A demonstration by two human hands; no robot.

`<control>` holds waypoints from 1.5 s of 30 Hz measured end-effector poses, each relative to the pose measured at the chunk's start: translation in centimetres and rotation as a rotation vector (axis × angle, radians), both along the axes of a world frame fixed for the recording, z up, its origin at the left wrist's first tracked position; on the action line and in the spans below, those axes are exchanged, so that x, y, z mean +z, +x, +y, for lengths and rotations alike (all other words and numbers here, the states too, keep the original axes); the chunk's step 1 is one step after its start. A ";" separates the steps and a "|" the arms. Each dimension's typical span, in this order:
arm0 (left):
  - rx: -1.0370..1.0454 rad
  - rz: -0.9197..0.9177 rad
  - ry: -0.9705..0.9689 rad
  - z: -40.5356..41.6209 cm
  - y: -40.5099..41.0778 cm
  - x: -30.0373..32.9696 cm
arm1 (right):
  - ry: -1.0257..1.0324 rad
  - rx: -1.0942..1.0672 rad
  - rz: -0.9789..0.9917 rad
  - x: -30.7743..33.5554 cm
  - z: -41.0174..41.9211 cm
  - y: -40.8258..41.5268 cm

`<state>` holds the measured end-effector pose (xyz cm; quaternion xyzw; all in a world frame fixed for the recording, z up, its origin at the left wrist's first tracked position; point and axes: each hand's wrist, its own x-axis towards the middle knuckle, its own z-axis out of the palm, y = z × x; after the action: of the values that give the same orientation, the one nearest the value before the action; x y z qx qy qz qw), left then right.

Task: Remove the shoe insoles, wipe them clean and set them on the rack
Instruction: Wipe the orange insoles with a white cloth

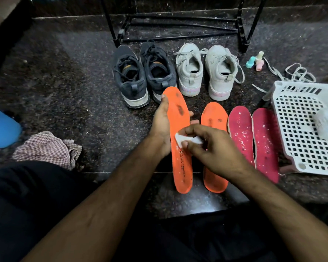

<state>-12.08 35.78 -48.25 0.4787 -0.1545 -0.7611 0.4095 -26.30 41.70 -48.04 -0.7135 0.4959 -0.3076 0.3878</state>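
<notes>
At the floor's left edge sits a blue plastic container (2, 127), and just right of it a crumpled checked cloth (47, 148) lies on the dark speckled floor (64, 91). Toward the far edge, a pair of dark sneakers (140, 74) stands beside a pair of white sneakers (204, 70), both in front of the black metal rack (178, 25). Near the middle, the left hand (160, 123) has its grip curled round the left edge of an orange insole (180, 129), thumb near the toe end and fingertips showing past the right edge, holding it lifted. The right hand (212, 148) pinches a small white wipe (182, 139) and presses it on that insole's middle. A second orange insole (214, 148) lies flat just to the right, partly under the right hand, and two pink insoles (254, 137) speckled with white bits lie side by side beyond it. Loose white laces (292, 74) and small pastel bottles (256, 60) lie farther back, and a white lattice basket (301, 133) sits at the right edge.
</notes>
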 end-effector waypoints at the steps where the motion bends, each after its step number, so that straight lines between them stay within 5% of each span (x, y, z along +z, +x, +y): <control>1: 0.011 -0.010 0.002 0.1 0.0 0.2 | -0.016 -0.080 0.002 0.0 -0.1 -0.2; 3: 0.039 -0.025 0.004 0.1 -0.1 0.3 | -0.048 -0.162 0.068 -0.2 -0.1 -0.1; 8: 0.159 -0.027 -0.019 -0.8 0.3 -0.5 | -0.169 0.032 0.094 0.3 1.2 1.6; 13: 0.172 -0.023 -0.023 -0.8 0.0 -0.8 | -0.175 -0.107 0.171 0.1 0.3 1.2; 18: 0.215 0.018 -0.053 -0.9 0.1 -1.5 | -0.107 -0.075 -0.034 0.6 0.8 1.2; 22: 0.177 0.005 -0.036 -0.7 -0.1 -1.2 | -0.168 -0.086 0.146 0.3 0.5 1.0; 27: 0.216 0.024 -0.066 -1.0 0.2 -1.2 | -0.087 -0.042 -0.010 0.8 1.0 1.4; 30: 0.184 0.053 -0.049 -0.7 -0.1 -1.3 | -0.154 -0.138 0.091 0.3 0.8 1.5; 37: 0.256 0.027 -0.053 -0.6 0.5 -1.0 | -0.269 0.093 0.234 0.8 2.2 1.8; 45: 0.193 0.082 0.028 0.1 -0.9 -0.8 | -0.347 -0.130 0.226 0.5 1.1 2.3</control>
<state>-12.96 35.87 -49.04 0.4655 -0.0801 -0.7392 0.4801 -24.00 42.78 -47.49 -0.7662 0.5207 -0.3306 0.1803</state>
